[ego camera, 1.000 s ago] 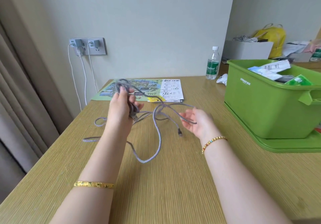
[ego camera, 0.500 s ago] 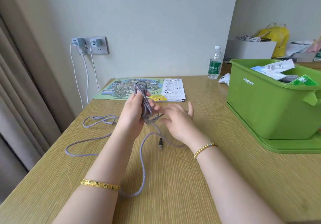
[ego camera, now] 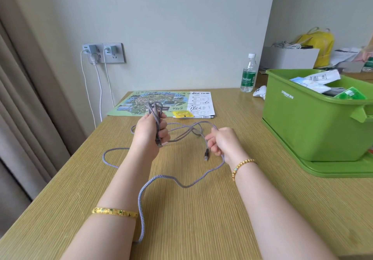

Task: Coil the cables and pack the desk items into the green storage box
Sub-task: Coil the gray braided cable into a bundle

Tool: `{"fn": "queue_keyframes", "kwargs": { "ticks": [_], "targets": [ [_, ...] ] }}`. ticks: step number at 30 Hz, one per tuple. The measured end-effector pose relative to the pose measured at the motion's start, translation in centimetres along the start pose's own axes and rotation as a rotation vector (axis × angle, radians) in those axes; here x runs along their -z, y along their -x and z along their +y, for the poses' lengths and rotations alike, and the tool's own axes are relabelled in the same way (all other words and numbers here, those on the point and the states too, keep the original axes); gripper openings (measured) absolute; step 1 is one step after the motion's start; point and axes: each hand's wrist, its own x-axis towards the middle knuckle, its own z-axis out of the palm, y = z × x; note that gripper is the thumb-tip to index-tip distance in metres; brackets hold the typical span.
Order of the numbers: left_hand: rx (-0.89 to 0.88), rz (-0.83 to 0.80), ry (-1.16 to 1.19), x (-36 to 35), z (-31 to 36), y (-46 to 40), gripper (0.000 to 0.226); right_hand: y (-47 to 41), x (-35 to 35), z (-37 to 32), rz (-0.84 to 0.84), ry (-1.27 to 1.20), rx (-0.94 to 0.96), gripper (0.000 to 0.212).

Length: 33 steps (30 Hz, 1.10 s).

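Observation:
A long grey braided cable (ego camera: 161,178) sprawls in loose loops over the wooden desk (ego camera: 201,219). My left hand (ego camera: 150,133) grips a small bundle of coiled turns upright, with one plug sticking out below its fingers. My right hand (ego camera: 222,142) holds a strand of the same cable, and the other plug hangs just under it. The green storage box (ego camera: 314,126) stands on its lid at the right, with packets and papers inside.
A printed map sheet (ego camera: 161,103), a yellow packet (ego camera: 182,114) and a pen (ego camera: 199,117) lie at the desk's far side. A water bottle (ego camera: 248,74) and a white object (ego camera: 259,92) stand behind the box. Chargers with white cords hang from the wall socket (ego camera: 104,53).
My right hand has moved out to the right and taken hold of a strand. The loose cable has shifted into new loops, one now running toward me between my arms.

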Motion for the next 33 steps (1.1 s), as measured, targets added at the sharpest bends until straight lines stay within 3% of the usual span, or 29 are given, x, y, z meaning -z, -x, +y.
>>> {"fn": "queue_keyframes", "kwargs": {
  "ticks": [5, 8, 11, 13, 15, 17, 20, 22, 28, 30, 33],
  "targets": [
    [-0.037, 0.126, -0.045, 0.6, 0.1, -0.7, 0.028, -0.5, 1.1, 0.0, 0.127, -0.336, -0.092, 0.022],
    [-0.006, 0.086, -0.043, 0.6, -0.1, -0.8, 0.029, -0.7, 1.0, 0.0, 0.174, -0.316, -0.084, 0.016],
    [-0.017, 0.004, -0.145, -0.2, -1.1, -0.7, 0.032, -0.8, 0.4, -0.3, 0.147, 0.026, 0.030, 0.027],
    [-0.071, -0.020, -0.226, -0.8, -1.8, -0.4, 0.032, -0.4, -0.2, -0.2, 0.136, 0.473, 0.205, 0.039],
    [-0.134, -0.021, -0.276, -1.0, -2.1, -0.3, 0.027, 0.8, -1.2, -0.5, 0.163, 0.677, 0.461, 0.047],
    [-0.188, -0.005, -0.378, -1.0, -1.9, 0.0, 0.021, 1.7, -1.9, -1.0, 0.077, 0.519, 0.659, 0.036],
    [-0.240, 0.023, -0.508, -0.9, -1.5, 0.4, 0.016, 2.9, -2.5, -1.6, -0.167, 0.248, 0.673, 0.010],
    [-0.288, 0.009, -0.617, -1.0, -1.4, 0.7, 0.017, 3.0, -2.8, -1.6, -0.155, 0.278, 0.720, 0.005],
    [-0.441, -0.103, -0.908, -1.9, -2.3, 1.0, 0.020, 2.6, -2.6, -1.8, 0.022, 0.192, 0.725, 0.019],
    [-0.429, -0.144, -0.891, -1.7, -2.0, 0.8, 0.028, 2.6, -2.0, -2.3, 0.003, -0.015, 0.634, 0.022],
    [-0.260, -0.377, -0.673, -1.1, -1.4, 0.7, 0.035, 2.6, -1.1, -2.8, -0.047, -0.199, 0.539, 0.019]
  ]
}}
